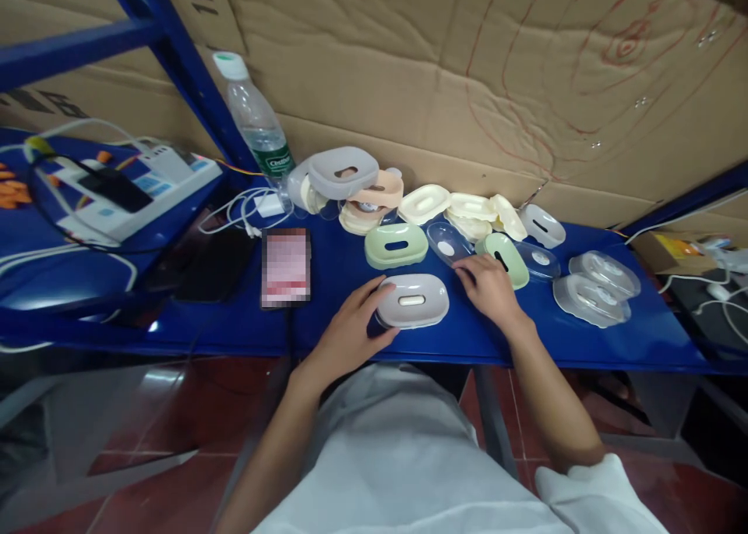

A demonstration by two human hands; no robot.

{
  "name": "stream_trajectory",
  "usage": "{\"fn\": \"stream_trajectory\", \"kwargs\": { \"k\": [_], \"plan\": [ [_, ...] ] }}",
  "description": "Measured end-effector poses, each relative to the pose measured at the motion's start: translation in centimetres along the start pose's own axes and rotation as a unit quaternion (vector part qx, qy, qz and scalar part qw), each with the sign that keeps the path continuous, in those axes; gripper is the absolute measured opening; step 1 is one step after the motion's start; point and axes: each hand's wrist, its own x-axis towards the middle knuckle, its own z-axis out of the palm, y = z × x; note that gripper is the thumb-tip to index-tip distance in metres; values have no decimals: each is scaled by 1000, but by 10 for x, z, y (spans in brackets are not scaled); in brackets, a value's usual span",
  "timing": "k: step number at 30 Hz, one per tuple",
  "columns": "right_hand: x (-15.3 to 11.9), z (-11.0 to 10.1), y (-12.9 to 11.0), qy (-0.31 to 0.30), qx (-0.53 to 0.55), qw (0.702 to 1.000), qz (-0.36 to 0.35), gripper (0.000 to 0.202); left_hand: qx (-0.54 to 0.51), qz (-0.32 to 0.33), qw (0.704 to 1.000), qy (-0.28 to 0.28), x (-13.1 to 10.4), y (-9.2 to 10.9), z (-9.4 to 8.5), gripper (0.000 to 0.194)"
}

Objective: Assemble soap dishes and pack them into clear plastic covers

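On the blue table, a light grey oval dish (429, 309) with a slot lies near the front edge. My left hand (349, 327) is around its left end, thumb and fingers apart on the rim. My right hand (488, 288) is at the near side of a clear oval tray (449, 242), its fingers bent over the tray's edge; whether they grip it I cannot tell. A green slotted dish (396, 245) lies behind the grey one. Another green dish (514, 265) is just beyond my right hand, partly hidden by it.
Cream dishes (424, 203), a stacked grey dish (344, 173) and a bottle (260, 129) stand at the back. Clear covered dishes (593, 300) lie right. A phone (286, 267), cables and a power strip (140, 199) are left. Cardboard (409, 58) rises behind.
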Motion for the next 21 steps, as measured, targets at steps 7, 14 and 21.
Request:
{"fn": "stream_trajectory", "kwargs": {
  "k": [7, 14, 21],
  "plan": [
    [-48, 3, -21, 86, 479, 867, 111, 28, -47, -29, 998, -27, 0, 2, -6, 88],
    [-49, 23, -39, 98, 472, 839, 252, 48, -41, -46, 996, -71, 1, 7, -9, 92],
    [-58, 25, -53, 59, 255, 961, 88, 44, -48, -25, 996, -67, 2, 10, -9, 82]
  ]
}}
